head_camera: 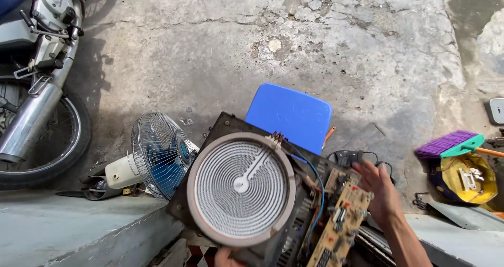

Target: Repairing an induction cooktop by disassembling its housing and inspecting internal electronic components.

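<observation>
An opened electric cooktop (220, 136) with a black casing is tilted up in front of me. Its round grey heating coil (241, 188) faces the camera. A tan circuit board (341, 220) hangs at the casing's right side on blue and red wires. My right hand (380, 193) rests against the board's right edge, fingers spread. My left hand (227, 257) shows only as fingertips at the bottom edge, gripping the cooktop from below.
A blue plastic stool (291, 115) stands behind the cooktop. A small blue-bladed fan (157, 154) lies to the left beside a concrete step (68, 230). A motorbike (37, 83) is parked at far left. A purple broom (451, 143) and yellow dustpan (464, 178) lie at right.
</observation>
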